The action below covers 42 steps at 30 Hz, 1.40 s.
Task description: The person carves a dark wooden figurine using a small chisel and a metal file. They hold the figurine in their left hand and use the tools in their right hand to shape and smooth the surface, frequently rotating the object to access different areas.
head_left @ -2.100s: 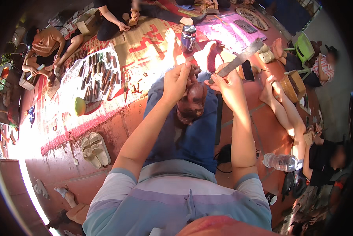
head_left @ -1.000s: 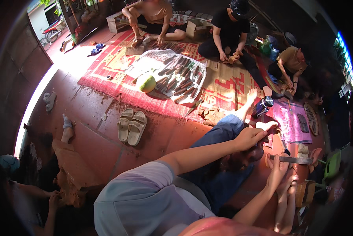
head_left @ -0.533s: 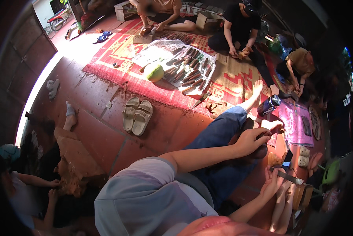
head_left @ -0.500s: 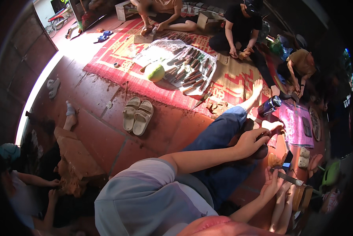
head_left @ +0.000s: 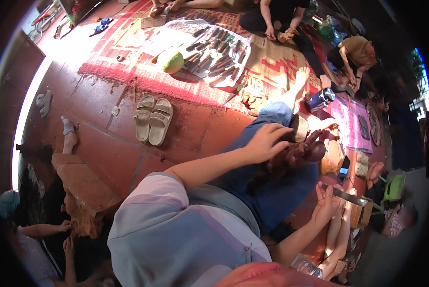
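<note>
Blue flask (head_left: 320,99) beyond brown figure (head_left: 314,151)

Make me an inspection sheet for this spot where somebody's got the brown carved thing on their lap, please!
Surface: blue-trousered lap, above a reddish tiled floor.
Job's things: dark brown carved figure on the lap; flat metal tool off to its right.
Clutter: dark-handled tools on a white sheet, green fruit, beige sandals, dark blue flask.
Hands: left hand open beside the figure, contact unclear; right hand holds the metal tool.
Cables: nothing seen.
Surroundings: red patterned mat, other people seated nearby, green chair.
</note>
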Each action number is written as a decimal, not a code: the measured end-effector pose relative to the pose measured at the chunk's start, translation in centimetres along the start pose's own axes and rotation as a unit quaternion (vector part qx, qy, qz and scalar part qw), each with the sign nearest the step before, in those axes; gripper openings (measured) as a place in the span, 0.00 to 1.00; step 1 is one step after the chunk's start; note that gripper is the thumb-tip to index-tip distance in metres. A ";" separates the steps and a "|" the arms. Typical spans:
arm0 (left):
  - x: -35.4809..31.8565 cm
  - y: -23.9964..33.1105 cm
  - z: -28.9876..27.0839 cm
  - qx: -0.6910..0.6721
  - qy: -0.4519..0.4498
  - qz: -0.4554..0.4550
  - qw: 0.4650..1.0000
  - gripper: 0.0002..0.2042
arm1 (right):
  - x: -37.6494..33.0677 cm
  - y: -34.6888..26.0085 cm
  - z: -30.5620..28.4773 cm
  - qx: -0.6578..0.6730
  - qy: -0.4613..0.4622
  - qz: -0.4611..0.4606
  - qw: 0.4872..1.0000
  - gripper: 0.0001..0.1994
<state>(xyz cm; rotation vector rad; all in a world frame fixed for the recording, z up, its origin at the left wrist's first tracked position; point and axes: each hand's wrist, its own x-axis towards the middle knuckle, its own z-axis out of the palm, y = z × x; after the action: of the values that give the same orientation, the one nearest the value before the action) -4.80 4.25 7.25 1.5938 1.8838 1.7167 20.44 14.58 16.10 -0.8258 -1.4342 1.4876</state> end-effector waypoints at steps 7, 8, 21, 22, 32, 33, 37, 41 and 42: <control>-11.7 -5.9 -4.6 0.028 -0.203 -0.307 0.929 0.39 | 0.5 -0.6 1.3 0.077 0.044 -0.110 0.990 0.10; -12.7 -6.2 -5.1 0.008 -0.211 -0.332 0.919 0.39 | 0.7 -1.0 2.4 0.078 0.064 -0.126 0.987 0.12; -15.4 -7.9 -4.8 -0.080 -0.207 -0.384 0.896 0.35 | 4.5 -2.2 10.5 -0.112 -0.026 -0.110 0.987 0.22; -15.6 -8.2 -4.7 -0.087 -0.201 -0.373 0.902 0.34 | 4.8 -1.7 10.6 -0.132 -0.034 -0.110 0.984 0.21; -11.2 -8.4 -5.3 -0.143 -0.244 -0.391 0.876 0.36 | 6.7 3.0 11.8 -0.126 0.038 -0.145 0.981 0.21; -11.1 -8.7 -4.8 -0.164 -0.230 -0.368 0.886 0.37 | 6.9 3.3 12.2 -0.119 0.028 -0.142 0.982 0.22; -8.1 -8.5 -3.6 -0.151 -0.231 -0.337 0.900 0.37 | 8.6 3.8 12.1 -0.113 0.007 -0.136 0.984 0.20; -2.2 -5.8 -2.6 -0.292 -0.153 -0.196 0.924 0.37 | 10.4 4.6 11.0 -0.143 -0.013 -0.144 0.979 0.21; -0.6 -4.6 -2.7 -0.314 -0.155 -0.157 0.924 0.38 | 10.3 4.1 11.7 -0.130 -0.032 -0.132 0.982 0.21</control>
<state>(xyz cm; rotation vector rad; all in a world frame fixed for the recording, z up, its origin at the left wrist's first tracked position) -9.07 3.04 4.22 1.1491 1.1840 1.5820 5.21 19.56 14.45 -0.7126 -1.7386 1.1519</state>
